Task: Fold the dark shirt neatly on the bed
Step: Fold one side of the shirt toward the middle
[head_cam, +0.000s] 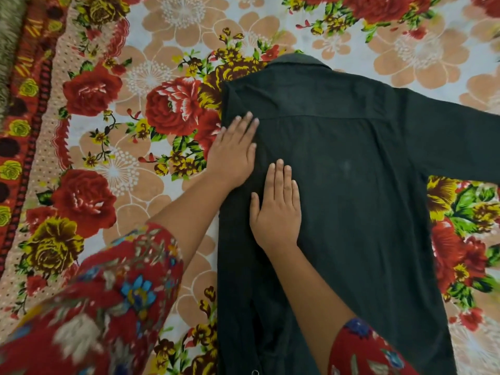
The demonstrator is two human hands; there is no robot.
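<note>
1. Far left edge: a strip of grey-green fuzzy textile, cut off by the frame; I cannot tell what it is.
2. Floral bedsheet, with red roses, a yellow and red border on the left, and pale blossoms beyond. It covers the bed under everything else.
3. My left sleeve, red with a flower print, blurred and running out of view at the bottom left.
4. My left hand: flat, fingers straight and close together. It presses on the straight left edge of the shirt, with the heel of the palm over the sheet.
5. My right hand: flat, fingers straight, thumb out. It rests palm down on the shirt just beside the left hand and nearer to me.
6. Dark shirt: lies flat on the bed, back side up, with its collar pointing away from me. Its hem is cut off at the bottom. The layers under my right forearm are too dark to make out.
7. Shirt sleeve: spread out to the right, with the cuff out of frame.
8. My right sleeve, partly seen at the bottom edge.
</note>
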